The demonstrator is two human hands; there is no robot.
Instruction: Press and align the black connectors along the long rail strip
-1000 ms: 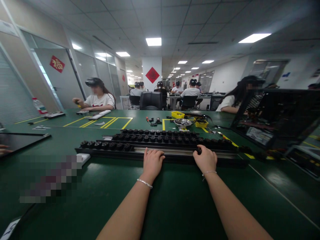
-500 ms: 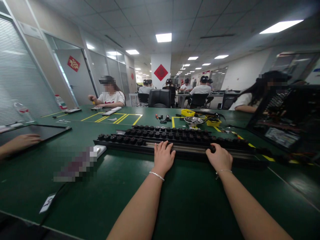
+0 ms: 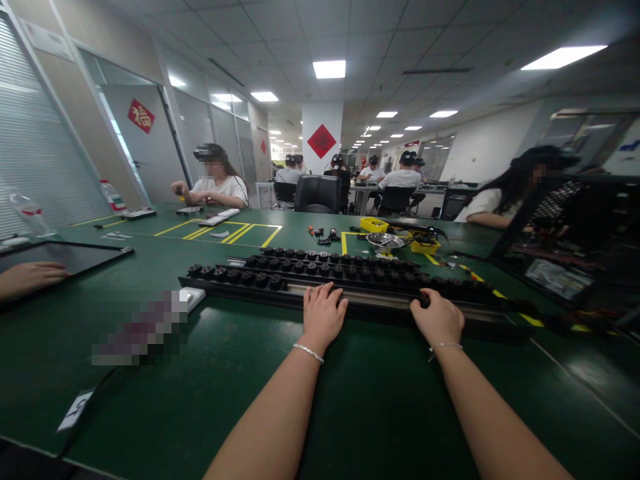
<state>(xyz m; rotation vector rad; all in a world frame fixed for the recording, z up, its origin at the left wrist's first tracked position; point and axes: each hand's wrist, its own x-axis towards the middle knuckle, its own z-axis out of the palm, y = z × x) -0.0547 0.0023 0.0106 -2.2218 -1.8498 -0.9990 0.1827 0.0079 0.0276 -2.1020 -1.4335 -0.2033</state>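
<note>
Lying crosswise on the green table point(image 3: 380, 400), the long black rail point(image 3: 375, 305) was placed nearest of several, its silvery channel left uncovered toward the middle and right. Its left end was filled by a row of black round pieces point(image 3: 235, 275). The channel was touched by the left hand point(image 3: 324, 313), whose fingers were spread in a released pose. Farther right, a small dark piece point(image 3: 425, 300) was grasped between the thumb and fingers of the right hand point(image 3: 440, 318); whether it was seated in the channel could not be told. Just beyond, more rails point(image 3: 330, 269) were set side by side, topped by similar round pieces. On the far side, a metal bowl point(image 3: 384, 241) was placed near two yellow trays point(image 3: 374, 225). At the left, a dark panel point(image 3: 85, 252) was touched by another person's hand point(image 3: 35, 275), and a white bar point(image 3: 194, 295), partly blurred, was laid to its right. At the right, a dark computer case point(image 3: 560, 277) was placed on the table.
</note>
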